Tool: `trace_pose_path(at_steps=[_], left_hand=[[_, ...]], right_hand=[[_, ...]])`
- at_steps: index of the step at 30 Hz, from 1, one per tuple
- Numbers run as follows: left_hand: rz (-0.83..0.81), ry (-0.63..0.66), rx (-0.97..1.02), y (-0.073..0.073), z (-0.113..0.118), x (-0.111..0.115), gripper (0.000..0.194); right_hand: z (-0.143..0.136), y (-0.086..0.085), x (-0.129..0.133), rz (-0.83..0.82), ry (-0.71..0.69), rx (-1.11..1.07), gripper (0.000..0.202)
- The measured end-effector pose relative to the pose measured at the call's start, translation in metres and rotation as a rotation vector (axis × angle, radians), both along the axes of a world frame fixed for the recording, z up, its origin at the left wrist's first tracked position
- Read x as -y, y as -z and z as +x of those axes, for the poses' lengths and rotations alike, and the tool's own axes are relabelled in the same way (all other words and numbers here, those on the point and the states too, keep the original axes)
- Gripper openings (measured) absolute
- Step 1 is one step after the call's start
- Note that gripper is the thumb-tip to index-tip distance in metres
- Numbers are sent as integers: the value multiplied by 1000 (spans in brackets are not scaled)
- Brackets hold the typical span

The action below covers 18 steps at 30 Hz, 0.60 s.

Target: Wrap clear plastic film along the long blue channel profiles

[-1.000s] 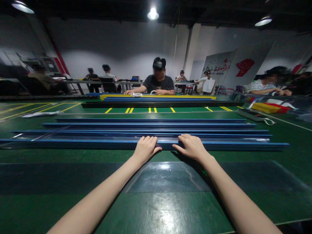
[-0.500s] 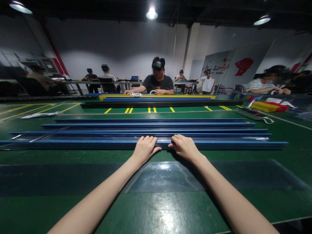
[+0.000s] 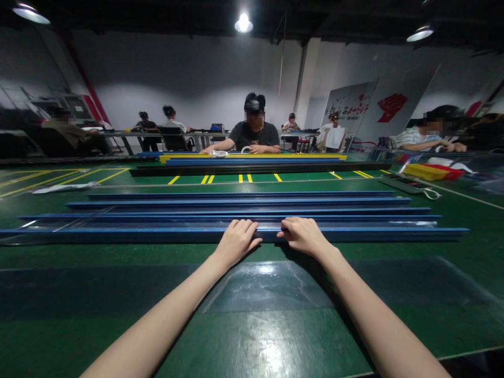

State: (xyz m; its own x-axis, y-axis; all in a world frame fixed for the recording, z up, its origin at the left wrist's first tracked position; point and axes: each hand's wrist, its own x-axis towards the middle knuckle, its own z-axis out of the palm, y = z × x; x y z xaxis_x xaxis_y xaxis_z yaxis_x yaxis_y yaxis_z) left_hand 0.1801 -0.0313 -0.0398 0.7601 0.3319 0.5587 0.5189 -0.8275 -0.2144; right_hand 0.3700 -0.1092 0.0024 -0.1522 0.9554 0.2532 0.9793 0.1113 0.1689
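Observation:
Several long blue strips lie side by side across the green table. My left hand grips the nearest blue strip near its middle, fingers over the top and thumb on the near side. A short way to the right, my right hand is curled over the same strip. Clear film shows along this strip, and its far side under my fingers is hidden. Between my forearms and beyond them, a transparent plastic sheet lies flat on the table.
Behind the blue strips lies a long black strip. A person sits across the table by yellow and blue strips. At the right are a dark flat device and a yellow tray.
The nearest blue strip has shifted very slightly right. My right hand has moved a little to the right, and my left hand has moved slightly right too.

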Motion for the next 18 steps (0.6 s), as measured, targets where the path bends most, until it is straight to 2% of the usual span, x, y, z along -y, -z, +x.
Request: trace_pose_path(at_steps=[11, 18], left_hand=[[35, -60, 3, -1, 0, 1, 31], [20, -108, 14, 0, 0, 1, 33]], right_hand=[[22, -6, 9, -36, 155, 3, 30], [35, -7, 13, -54, 205, -15, 30]])
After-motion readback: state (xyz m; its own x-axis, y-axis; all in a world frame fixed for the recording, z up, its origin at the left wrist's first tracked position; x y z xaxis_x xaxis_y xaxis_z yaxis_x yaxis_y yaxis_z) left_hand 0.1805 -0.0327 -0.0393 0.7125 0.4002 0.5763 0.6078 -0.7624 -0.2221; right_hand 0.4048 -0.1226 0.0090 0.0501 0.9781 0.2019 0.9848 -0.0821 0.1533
